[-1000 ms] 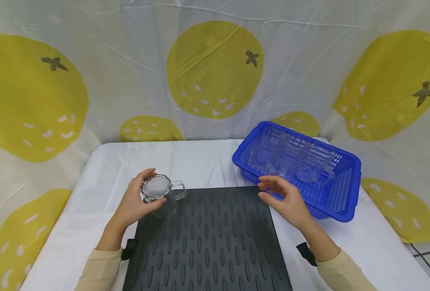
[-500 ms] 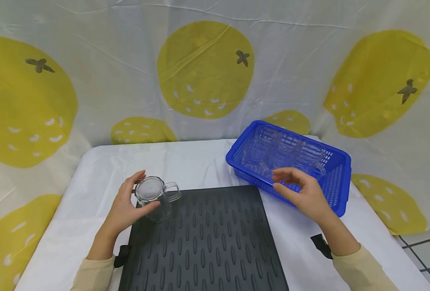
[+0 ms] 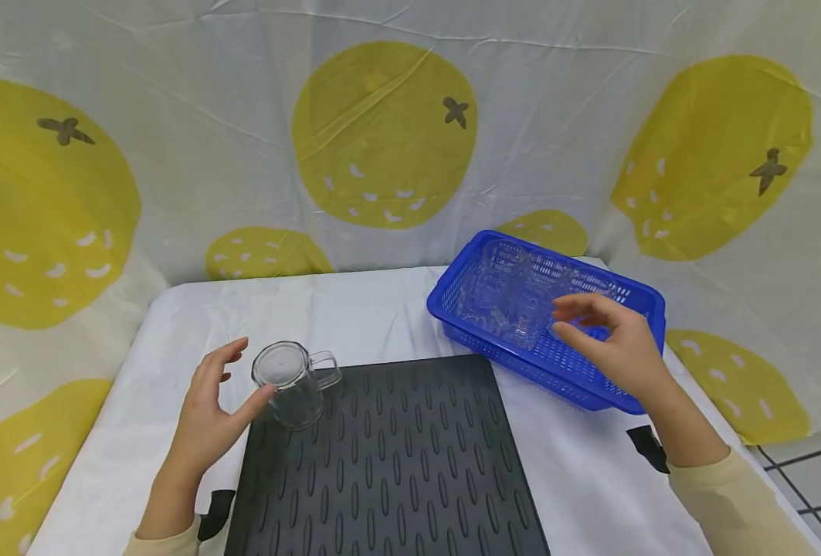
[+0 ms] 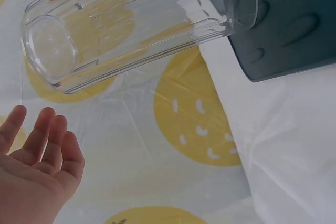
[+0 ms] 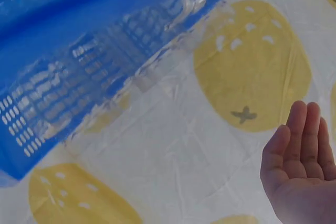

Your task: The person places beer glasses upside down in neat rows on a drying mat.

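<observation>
A clear glass mug (image 3: pixel 297 394) stands upside down on the far left corner of a dark ribbed mat (image 3: pixel 389 463), its handle pointing right. My left hand (image 3: pixel 208 421) is just left of the mug, fingers spread and holding nothing; in the head view the thumb tip overlaps the mug's edge, while the left wrist view shows the fingers apart from the glass. Over the near right side of a blue plastic basket (image 3: pixel 521 355) hovers my right hand (image 3: pixel 615 344), its fingers loosely bent with nothing in them. Several clear glass mugs (image 3: pixel 486 286) stand in the basket.
A white cloth (image 3: pixel 354 309) covers the table under mat and basket. Behind it hangs a pale curtain (image 3: pixel 243 116) printed with yellow fruit. Tiled floor (image 3: pixel 813 471) shows beyond the table at the right.
My left hand has let go of the mug and drawn back to the left; the mug stays on the mat. My right hand has moved right, over the basket.
</observation>
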`<state>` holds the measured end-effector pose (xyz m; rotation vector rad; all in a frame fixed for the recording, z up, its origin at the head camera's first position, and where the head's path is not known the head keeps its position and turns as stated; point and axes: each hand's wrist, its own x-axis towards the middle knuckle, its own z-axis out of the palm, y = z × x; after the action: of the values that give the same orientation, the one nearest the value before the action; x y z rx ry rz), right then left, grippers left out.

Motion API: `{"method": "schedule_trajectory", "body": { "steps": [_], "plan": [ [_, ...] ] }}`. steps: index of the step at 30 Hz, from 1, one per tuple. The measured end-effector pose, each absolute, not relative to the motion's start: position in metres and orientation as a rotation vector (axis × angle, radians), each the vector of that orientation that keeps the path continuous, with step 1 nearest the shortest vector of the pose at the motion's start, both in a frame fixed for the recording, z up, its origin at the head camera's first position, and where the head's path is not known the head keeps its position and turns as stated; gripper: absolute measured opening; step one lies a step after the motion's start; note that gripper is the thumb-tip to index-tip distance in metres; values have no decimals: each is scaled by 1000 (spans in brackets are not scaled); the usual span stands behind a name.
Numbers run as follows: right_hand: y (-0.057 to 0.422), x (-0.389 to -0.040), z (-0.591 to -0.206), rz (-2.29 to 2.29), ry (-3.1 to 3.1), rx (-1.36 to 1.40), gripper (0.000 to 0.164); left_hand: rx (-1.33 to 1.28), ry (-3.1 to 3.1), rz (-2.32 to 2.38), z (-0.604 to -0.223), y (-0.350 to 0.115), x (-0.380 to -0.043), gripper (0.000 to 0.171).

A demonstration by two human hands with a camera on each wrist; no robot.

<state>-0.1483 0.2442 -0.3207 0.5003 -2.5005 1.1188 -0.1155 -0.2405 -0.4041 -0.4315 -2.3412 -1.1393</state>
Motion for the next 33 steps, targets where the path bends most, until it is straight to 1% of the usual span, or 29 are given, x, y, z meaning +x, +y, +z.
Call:
{"method": "schedule_trajectory", "body": {
  "steps": [8,12,16,26,33],
  "plan": [
    [265,-169,-312,1046,-2500,440,28,-447,-2313,-1085,-394,-238,-100,64],
    [272,-180,-307,1023,-2560,364,27,-435,-2311,-1042,-397,-238,-97,57],
    [280,-191,-304,1012,-2636,289,31,-427,-2290,-1033,-403,-237,-96,52],
    [308,-218,-310,972,-2724,145,42,-383,-2292,-1051,-411,-234,-95,51],
    [318,-232,-318,954,-2758,61,47,-354,-2295,-1083,-411,-234,-93,50]
  ]
}}
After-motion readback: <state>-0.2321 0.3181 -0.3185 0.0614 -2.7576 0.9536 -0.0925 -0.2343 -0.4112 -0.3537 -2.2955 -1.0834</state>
